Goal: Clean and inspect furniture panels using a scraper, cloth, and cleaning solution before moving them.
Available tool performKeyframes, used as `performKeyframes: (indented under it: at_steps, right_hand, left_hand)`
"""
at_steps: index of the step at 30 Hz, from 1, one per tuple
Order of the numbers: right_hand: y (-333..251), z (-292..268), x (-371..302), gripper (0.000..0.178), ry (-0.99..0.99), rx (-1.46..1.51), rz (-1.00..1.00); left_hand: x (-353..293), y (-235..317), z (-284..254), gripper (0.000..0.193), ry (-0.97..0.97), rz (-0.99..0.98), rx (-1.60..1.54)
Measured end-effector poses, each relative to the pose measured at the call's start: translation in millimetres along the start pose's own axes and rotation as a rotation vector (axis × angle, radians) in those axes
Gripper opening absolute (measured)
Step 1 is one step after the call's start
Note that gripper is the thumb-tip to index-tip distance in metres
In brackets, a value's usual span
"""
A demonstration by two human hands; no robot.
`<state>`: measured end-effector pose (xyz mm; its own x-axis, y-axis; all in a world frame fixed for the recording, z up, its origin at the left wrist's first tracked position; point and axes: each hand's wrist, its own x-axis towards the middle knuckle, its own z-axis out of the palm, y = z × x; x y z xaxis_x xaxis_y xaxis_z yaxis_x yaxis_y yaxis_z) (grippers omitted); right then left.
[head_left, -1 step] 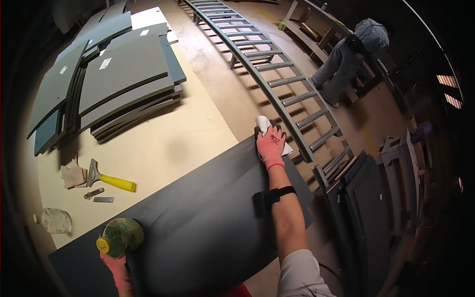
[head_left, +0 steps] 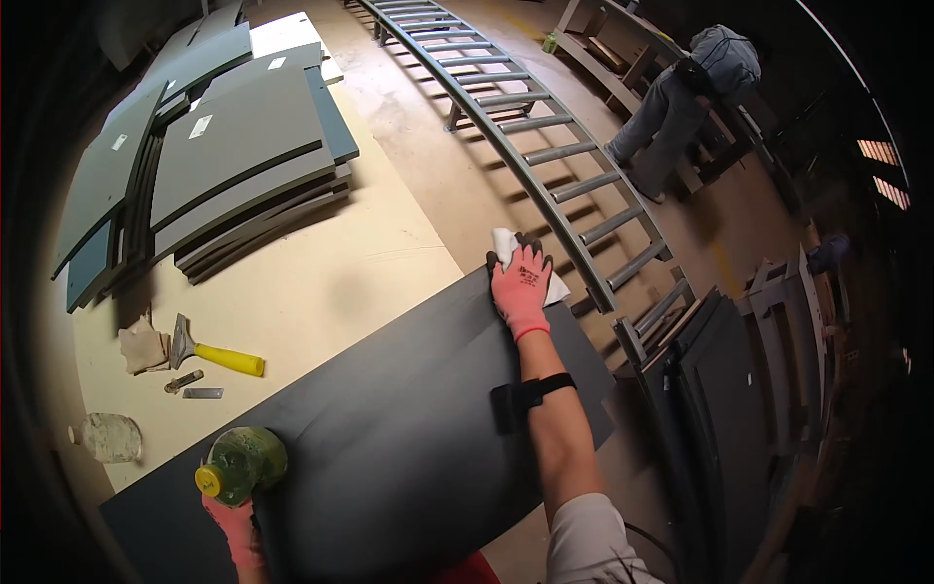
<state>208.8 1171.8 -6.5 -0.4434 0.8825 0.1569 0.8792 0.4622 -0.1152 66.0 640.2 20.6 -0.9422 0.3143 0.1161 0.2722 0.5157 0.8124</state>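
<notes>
My left hand (head_left: 233,530), in a pink glove, is wrapped round a green see-through bottle (head_left: 251,456) with a yellow cap, low at the left. That bottle is tilted over a dark grey panel (head_left: 389,419). At the panel's far right corner my right hand (head_left: 522,287), gloved in pink with dark fingertips, presses a white cloth (head_left: 505,243) against the surface. The cloth sticks out past the fingers on both sides; the part under the palm is hidden. A dark strap circles my right forearm.
On the pale table (head_left: 389,234) left of the panel lie a yellow-handled scraper (head_left: 229,359), a folded rag (head_left: 143,348), a small blade (head_left: 203,393) and a clear bottle (head_left: 110,438). Stacked grey panels (head_left: 243,136) stand farther back. A roller conveyor (head_left: 559,154) runs beyond; a person (head_left: 671,107) bends at a bench.
My right hand and the cloth appear slightly farther left in the picture, but the whole view has shifted a little too. Both grips look the same.
</notes>
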Motion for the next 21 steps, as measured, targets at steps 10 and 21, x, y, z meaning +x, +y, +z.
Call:
performKeyframes:
  at_steps: [10,21]
  right_hand:
    - [35,-29,-32,0.058,-0.106,-0.009,-0.028]
    - [31,-97,-278,0.06,-0.534,0.196,-0.31]
  left_hand:
    - [-5,61,80,0.061,-0.201,-0.114,-0.283]
    - [-10,18,88,0.052,-0.092,0.082,-0.163]
